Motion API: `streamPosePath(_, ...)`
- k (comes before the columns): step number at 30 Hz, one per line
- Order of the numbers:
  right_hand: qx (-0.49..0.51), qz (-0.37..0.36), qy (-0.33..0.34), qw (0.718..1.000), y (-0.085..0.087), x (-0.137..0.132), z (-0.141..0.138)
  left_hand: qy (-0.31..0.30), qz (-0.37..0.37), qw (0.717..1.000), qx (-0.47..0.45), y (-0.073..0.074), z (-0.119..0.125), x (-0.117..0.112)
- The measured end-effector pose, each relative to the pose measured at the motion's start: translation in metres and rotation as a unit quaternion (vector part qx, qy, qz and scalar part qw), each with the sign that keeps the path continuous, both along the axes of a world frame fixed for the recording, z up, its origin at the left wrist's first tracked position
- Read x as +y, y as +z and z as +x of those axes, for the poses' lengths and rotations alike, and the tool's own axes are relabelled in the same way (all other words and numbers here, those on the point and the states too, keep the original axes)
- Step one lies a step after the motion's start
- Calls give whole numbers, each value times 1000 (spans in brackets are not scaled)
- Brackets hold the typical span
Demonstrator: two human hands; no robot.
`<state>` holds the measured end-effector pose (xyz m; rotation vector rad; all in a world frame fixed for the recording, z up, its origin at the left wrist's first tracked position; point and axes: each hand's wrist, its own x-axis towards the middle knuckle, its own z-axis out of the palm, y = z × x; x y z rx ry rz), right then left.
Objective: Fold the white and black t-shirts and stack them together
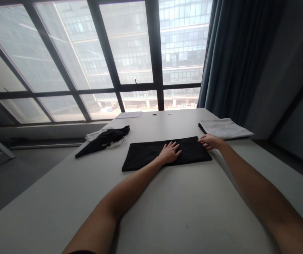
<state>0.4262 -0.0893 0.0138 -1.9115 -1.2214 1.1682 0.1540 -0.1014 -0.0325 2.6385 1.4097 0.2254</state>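
Note:
A folded black cloth (143,152) lies as a flat, wide rectangle on the white table (151,208); its folds hide what kind of garment or fabric it is. My left hand (168,153) rests palm down on its middle, fingers spread. At the cloth's right edge, close to the far corner, my right hand (210,141) has its fingers bent together on the border. The pinch itself is small and partly hidden. Just beyond that hand is a folded stack with white cloth (224,128) on top and a dark edge beneath.
To the left lies a crumpled black garment (105,138) with white fabric (95,134) under it. A white sheet (129,115) and a small dark round piece (154,114) are near the far edge. Large windows (130,42) and a dark blue curtain (231,60) stand behind.

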Motion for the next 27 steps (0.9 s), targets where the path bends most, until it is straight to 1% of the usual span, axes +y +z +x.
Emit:
streamPosePath(4,-2,-15,-25,1000,-4,2,3,-2,5,1000,-3,-1,0,0)
streamPosePath(7,-2,-19,-31,999,-6,0,3,-5,9,1000,-5,-2,0,0)
streamPosePath(15,11,17,-37,999,-16,-1,1,-2,10,1000,-1,-4,0,2)
streamPosePath(22,46,29,-30,998,-18,-2,5,-3,22,1000,-9,-5,0,1)
streamPosePath(27,89,28,-4,996,-16,-5,4,-4,20,1000,-7,-5,-1,1)
